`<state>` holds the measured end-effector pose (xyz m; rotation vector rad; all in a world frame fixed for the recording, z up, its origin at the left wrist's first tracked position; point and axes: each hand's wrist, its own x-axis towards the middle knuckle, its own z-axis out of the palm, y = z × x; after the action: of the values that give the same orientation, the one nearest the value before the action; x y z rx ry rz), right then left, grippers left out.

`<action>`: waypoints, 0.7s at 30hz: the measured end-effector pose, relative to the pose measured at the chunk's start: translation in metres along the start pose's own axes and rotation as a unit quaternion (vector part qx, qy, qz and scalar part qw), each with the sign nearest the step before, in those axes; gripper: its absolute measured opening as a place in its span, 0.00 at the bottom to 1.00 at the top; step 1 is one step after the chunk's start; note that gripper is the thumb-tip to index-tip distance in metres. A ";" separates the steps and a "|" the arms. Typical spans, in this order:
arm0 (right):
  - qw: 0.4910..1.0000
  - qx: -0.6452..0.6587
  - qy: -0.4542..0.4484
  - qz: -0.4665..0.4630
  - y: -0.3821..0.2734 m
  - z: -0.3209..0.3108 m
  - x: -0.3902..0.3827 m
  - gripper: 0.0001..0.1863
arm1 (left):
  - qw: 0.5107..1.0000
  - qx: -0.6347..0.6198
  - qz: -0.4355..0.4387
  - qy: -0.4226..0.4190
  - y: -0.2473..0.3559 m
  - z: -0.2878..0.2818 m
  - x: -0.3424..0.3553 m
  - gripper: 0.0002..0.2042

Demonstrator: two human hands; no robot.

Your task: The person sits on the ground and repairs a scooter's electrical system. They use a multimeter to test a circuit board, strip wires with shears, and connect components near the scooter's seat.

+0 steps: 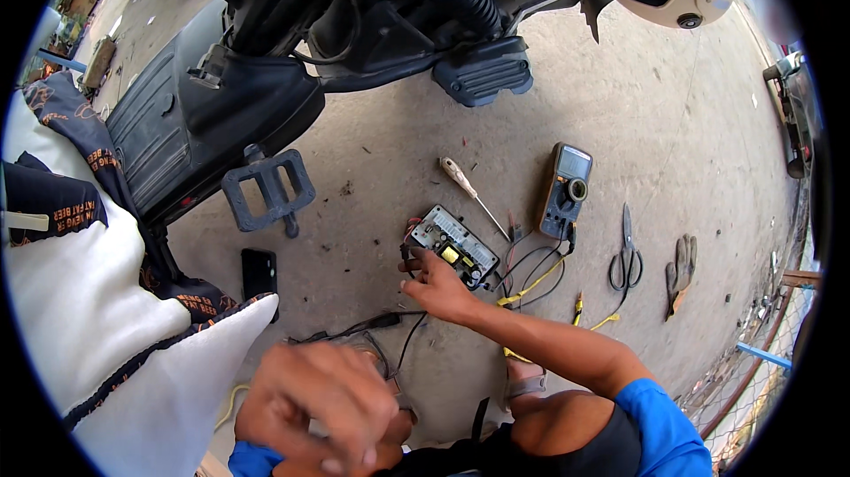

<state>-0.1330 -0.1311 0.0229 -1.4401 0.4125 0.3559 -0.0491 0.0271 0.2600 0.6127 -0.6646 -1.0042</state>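
One circuit board [460, 243]: lying askew on the concrete ground [620, 105], a pale panel along its upper side and a yellow component near its middle
Right hand [438, 288]: reaching in from the lower right, index finger stretched toward the board's left edge, where red wires [413, 226] show; the other fingers are bent, and a small dark piece shows by the fingertips, so whether they grip it or only touch the board I cannot tell
Left hand [314, 402]: raised well off the ground at lower left, blurred, fingers curled; whether it holds anything I cannot tell
Multimeter [565, 192]: black with a grey display and round dial, lying to the upper right of the board, leads running from its lower end toward the board
Screwdriver [457, 176]: pale handle pointing up and left, shaft slanting down to near the board's upper right corner
Scissors [626, 257]: dark, blades up, well right of the board
Glove [681, 269]: grey and tan, flat on the ground just beyond the scissors
Phone [259, 273]: dark, lying well left of the board
Black cables [372, 323]: strung across the ground below the board
Vehicle [257, 100]: dark body across the upper part, with a black pedal [233, 196] above the phone
White cloth [80, 309]: dark patterned trim, draped at far left
Helmet [686, 0]: cream, at upper right
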 end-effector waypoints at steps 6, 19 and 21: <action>1.000 -0.022 -0.009 0.015 -0.005 0.001 -0.003 0.36 | 0.968 -0.116 0.071 -0.212 0.015 0.036 0.045 0.07; 0.997 -0.080 0.009 0.020 -0.013 -0.009 -0.011 0.35 | 0.970 -0.128 0.056 -0.201 0.009 0.043 0.041 0.07; 0.991 -0.125 0.034 0.020 -0.022 -0.018 -0.020 0.34 | 0.971 -0.138 0.042 -0.190 0.007 0.043 0.039 0.07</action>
<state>-0.1409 -0.1507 0.0506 -1.6935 0.4655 0.4027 -0.0622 -0.0117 0.3019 0.1438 -0.8600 -1.1214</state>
